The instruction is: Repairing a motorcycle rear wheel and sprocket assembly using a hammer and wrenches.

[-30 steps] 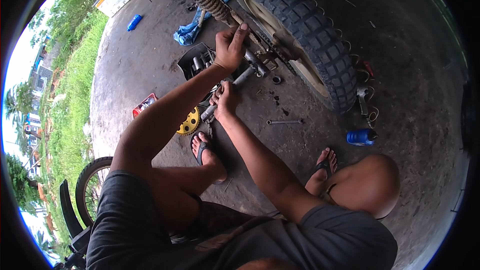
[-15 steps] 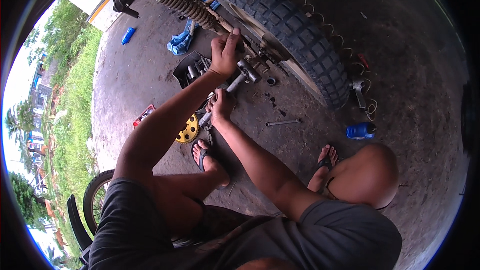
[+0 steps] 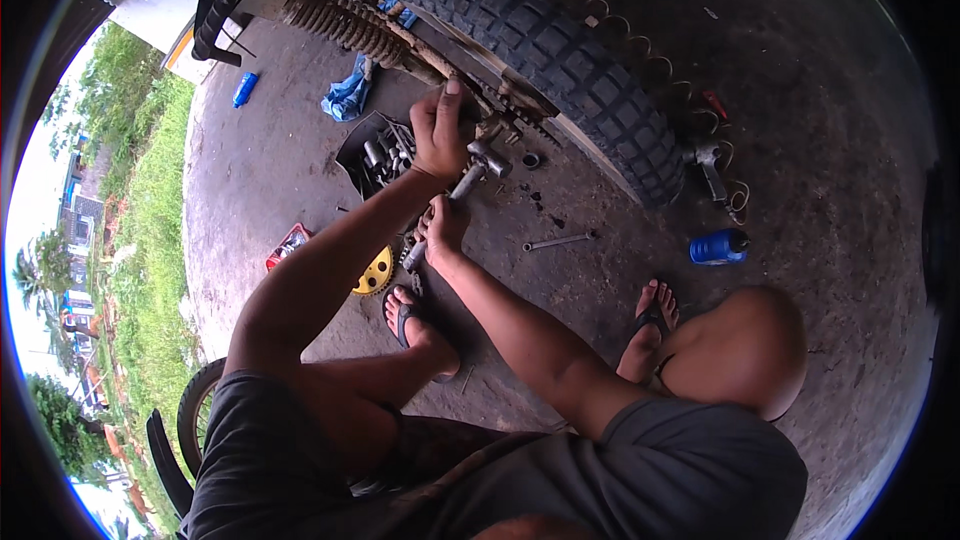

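Note:
My right hand (image 3: 446, 229) is wrapped around the handle of a steel hammer (image 3: 467, 183). The hammer's head (image 3: 490, 161) points away from me, beside the rear axle end of a motorcycle's swingarm. Just beyond and to the left, my left hand (image 3: 439, 134) is closed with the thumb on top. What it grips at the axle end is hidden behind the fingers. The drive chain (image 3: 520, 117) runs along the knobby rear tyre (image 3: 560, 40), close to both hands.
A black tray of sockets and tools (image 3: 372, 152) lies left of my hands. A yellow sprocket (image 3: 374, 272) rests by my left foot. A wrench (image 3: 560, 241), a blue bottle (image 3: 719, 246) and an air gun (image 3: 708, 168) with coiled hose are on the floor to the right.
The whole view has turned slightly. My left hand and the hammer in my right hand have come a little nearer to me. Both hands keep their closed grips.

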Tool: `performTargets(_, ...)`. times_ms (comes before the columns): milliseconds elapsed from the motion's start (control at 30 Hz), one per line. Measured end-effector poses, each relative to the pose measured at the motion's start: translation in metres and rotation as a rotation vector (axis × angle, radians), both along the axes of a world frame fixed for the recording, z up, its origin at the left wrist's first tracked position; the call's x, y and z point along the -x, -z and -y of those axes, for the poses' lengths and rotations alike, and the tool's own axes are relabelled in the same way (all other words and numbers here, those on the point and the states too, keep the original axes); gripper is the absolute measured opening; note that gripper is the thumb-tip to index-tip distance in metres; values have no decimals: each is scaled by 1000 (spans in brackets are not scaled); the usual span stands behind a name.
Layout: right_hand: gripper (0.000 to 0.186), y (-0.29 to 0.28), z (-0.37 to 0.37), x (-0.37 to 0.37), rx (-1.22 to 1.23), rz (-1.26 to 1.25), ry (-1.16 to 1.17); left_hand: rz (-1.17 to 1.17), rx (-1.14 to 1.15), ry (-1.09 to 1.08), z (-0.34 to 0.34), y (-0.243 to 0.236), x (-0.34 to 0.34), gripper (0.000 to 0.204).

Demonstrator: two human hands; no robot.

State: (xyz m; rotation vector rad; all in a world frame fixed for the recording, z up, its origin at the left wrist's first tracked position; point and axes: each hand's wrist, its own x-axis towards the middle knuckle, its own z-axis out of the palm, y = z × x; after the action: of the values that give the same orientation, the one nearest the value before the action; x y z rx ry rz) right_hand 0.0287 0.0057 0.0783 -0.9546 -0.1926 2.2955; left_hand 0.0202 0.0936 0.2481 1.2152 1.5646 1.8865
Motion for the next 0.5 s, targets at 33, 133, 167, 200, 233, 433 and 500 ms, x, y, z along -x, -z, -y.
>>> performTargets(33,33,-2,2,-6,-24,-35,-42,-253,-24,-61,10,-6,22,52)
performTargets(133,38,-8,10,-25,-150,33,-81,197,-40,-134,37,-4,63,51)
performTargets(167,38,-9,10,-30,-140,55,-93,205,-71,-139,39,-3,71,50)
performTargets(200,37,-9,8,-35,-147,59,-81,232,-60,-154,40,-2,75,50)
performTargets(233,36,-9,4,-39,-141,53,-84,224,-80,-140,39,0,75,50)
performTargets(433,36,4,-14,-42,-215,38,-76,242,-76,-122,20,9,54,48)
performTargets(500,36,7,-9,-40,-206,-11,-69,183,-49,-136,19,8,52,49)
